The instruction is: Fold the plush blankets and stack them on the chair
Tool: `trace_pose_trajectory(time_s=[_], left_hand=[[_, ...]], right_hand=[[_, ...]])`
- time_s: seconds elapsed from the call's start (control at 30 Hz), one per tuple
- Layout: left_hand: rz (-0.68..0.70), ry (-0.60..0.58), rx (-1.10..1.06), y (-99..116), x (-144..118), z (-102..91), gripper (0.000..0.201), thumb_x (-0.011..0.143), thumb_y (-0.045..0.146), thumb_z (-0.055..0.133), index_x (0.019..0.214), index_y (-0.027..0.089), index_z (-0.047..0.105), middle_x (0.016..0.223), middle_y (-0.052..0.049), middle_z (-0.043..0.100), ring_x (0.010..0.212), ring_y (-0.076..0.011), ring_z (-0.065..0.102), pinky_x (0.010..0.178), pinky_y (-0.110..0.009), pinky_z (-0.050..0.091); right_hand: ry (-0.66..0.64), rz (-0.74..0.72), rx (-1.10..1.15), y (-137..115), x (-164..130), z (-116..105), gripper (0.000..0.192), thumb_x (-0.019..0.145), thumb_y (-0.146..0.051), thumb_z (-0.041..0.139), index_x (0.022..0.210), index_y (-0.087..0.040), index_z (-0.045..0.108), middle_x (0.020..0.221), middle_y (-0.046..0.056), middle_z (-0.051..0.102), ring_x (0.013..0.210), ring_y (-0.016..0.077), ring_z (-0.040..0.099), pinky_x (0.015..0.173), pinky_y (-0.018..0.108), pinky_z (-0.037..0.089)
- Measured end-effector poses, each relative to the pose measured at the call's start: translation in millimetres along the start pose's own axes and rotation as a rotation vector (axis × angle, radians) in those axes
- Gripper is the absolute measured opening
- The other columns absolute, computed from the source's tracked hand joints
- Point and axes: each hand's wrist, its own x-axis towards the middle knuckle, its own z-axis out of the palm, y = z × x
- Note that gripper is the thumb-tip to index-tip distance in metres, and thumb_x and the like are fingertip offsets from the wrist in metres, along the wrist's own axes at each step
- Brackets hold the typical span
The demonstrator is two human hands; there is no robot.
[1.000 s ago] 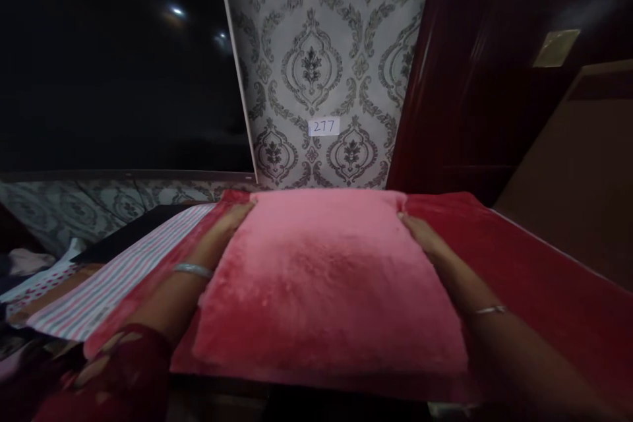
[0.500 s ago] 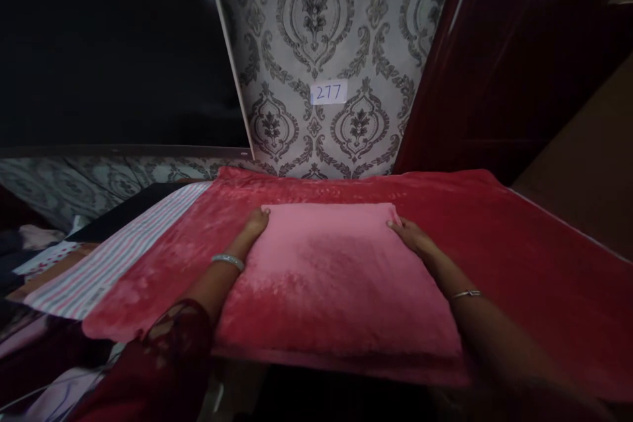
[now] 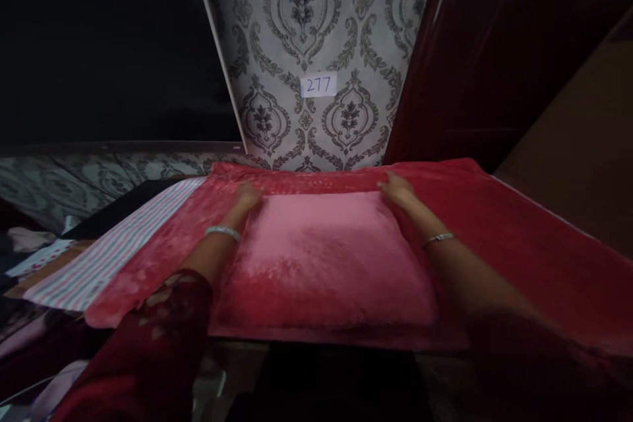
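Note:
A folded pink plush cloth (image 3: 321,257), shading to red near its front edge, lies flat on a larger red blanket (image 3: 494,244). At its far left corner is my left hand (image 3: 248,196), slightly blurred, with the fingers loosely apart and nothing visibly gripped. Beyond the far right corner, my right hand (image 3: 397,188) rests low over the red blanket, fingers parted. Both forearms reach along the two sides of the folded cloth, each with a bangle at the wrist.
A striped cloth (image 3: 119,244) shows along the left of the blanket. A large dark screen (image 3: 109,46) hangs at the left. Patterned wallpaper carries a paper label (image 3: 318,84) reading 277. A dark red glossy panel (image 3: 465,59) stands at the right. Assorted items crowd the lower left.
The folded cloth has come down flat onto the red blanket. My hands have let go of its far corners, and my right hand has moved slightly farther away. The view has shifted a little.

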Motion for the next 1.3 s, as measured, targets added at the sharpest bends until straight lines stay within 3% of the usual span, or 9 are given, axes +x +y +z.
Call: trace_pose_trajectory(time_s=[0.1, 0.2, 0.37, 0.47, 0.57, 0.7, 0.77, 0.97, 1.3], left_hand=[[0.016, -0.082, 0.116, 3.9, -4.7, 44.7, 0.032, 0.057, -0.005, 0.072, 0.060, 0.022, 0.054, 0.088, -0.009, 0.070, 0.135, -0.0326, 0.048, 0.111, -0.040, 0.037], [0.012, -0.152, 0.140, -12.9, -19.9, 76.6, 0.026, 0.059, -0.003, 0.072, 0.064, 0.020, 0.061, 0.084, -0.008, 0.071, 0.128, -0.0314, 0.055, 0.113, -0.040, 0.035], [-0.079, -0.188, 0.041, -47.0, -31.8, 69.3, 0.008, 0.077, 0.011, 0.062, 0.076, 0.019, 0.062, 0.076, -0.006, 0.068, 0.099, -0.0258, 0.069, 0.101, -0.043, 0.049], [-0.220, -0.178, -0.292, -48.9, -23.2, 47.7, 0.009, 0.088, 0.016, 0.049, 0.085, 0.019, 0.058, 0.088, -0.010, 0.069, 0.094, -0.0217, 0.071, 0.094, -0.040, 0.055], [-0.407, -0.159, -0.698, -43.6, -14.9, 32.0, 0.009, 0.090, 0.017, 0.046, 0.086, 0.019, 0.053, 0.104, -0.016, 0.068, 0.108, -0.0246, 0.069, 0.090, -0.040, 0.058], [-0.487, -0.130, -0.848, -38.7, -13.7, 24.8, 0.012, 0.094, 0.021, 0.041, 0.085, 0.020, 0.049, 0.119, -0.018, 0.063, 0.121, -0.0284, 0.063, 0.084, -0.042, 0.061], [-0.499, -0.102, -0.892, -37.0, -14.7, 23.5, 0.011, 0.094, 0.023, 0.040, 0.087, 0.020, 0.048, 0.122, -0.018, 0.062, 0.123, -0.0281, 0.062, 0.083, -0.042, 0.062], [-0.493, -0.077, -0.911, -31.9, -15.9, 20.6, 0.012, 0.092, 0.022, 0.040, 0.096, 0.019, 0.052, 0.123, -0.019, 0.062, 0.122, -0.0268, 0.062, 0.086, -0.042, 0.061], [-0.310, -0.037, -0.519, -26.8, -28.2, 46.8, 0.008, 0.087, 0.014, 0.049, 0.087, 0.020, 0.055, 0.085, -0.009, 0.066, 0.095, -0.0202, 0.071, 0.093, -0.039, 0.056]], right_hand=[[-0.006, -0.076, 0.016, -31.7, 16.9, 43.1, 0.042, 0.078, -0.022, 0.071, 0.120, -0.016, 0.069, 0.130, 0.016, 0.066, 0.129, 0.0329, 0.056, 0.110, 0.046, 0.040], [0.006, -0.112, 0.083, -30.2, 15.1, 83.3, 0.036, 0.078, -0.020, 0.069, 0.114, -0.018, 0.071, 0.124, 0.014, 0.070, 0.126, 0.0312, 0.058, 0.111, 0.045, 0.039], [0.085, -0.062, 0.259, 22.4, 6.4, 108.5, 0.031, 0.079, -0.023, 0.063, 0.108, -0.018, 0.069, 0.111, 0.011, 0.073, 0.115, 0.0262, 0.063, 0.109, 0.049, 0.042], [0.113, -0.028, 0.380, 41.6, 10.4, 108.2, 0.032, 0.084, -0.026, 0.056, 0.114, -0.019, 0.063, 0.102, 0.007, 0.072, 0.099, 0.0205, 0.068, 0.100, 0.045, 0.051], [0.111, 0.029, 0.616, 45.5, 14.8, 102.2, 0.026, 0.089, -0.026, 0.052, 0.114, -0.022, 0.058, 0.098, 0.004, 0.070, 0.087, 0.0161, 0.070, 0.088, 0.039, 0.057], [0.059, 0.203, 1.160, 44.8, 14.8, 85.8, 0.013, 0.097, -0.029, 0.045, 0.105, -0.026, 0.054, 0.103, 0.004, 0.069, 0.093, 0.0154, 0.070, 0.086, 0.037, 0.058], [0.031, 0.267, 1.298, 44.6, 13.3, 76.7, 0.018, 0.100, -0.035, 0.038, 0.106, -0.026, 0.053, 0.112, 0.007, 0.067, 0.101, 0.0160, 0.068, 0.090, 0.039, 0.057], [-0.004, 0.292, 1.426, 38.0, 7.9, 60.4, 0.038, 0.101, -0.049, 0.027, 0.109, -0.024, 0.054, 0.126, 0.012, 0.061, 0.111, 0.0176, 0.063, 0.095, 0.042, 0.054], [0.102, 0.324, 1.353, 12.9, -1.1, 56.9, 0.037, 0.099, -0.051, 0.031, 0.102, -0.024, 0.056, 0.103, 0.007, 0.065, 0.096, 0.0166, 0.067, 0.089, 0.039, 0.056]])
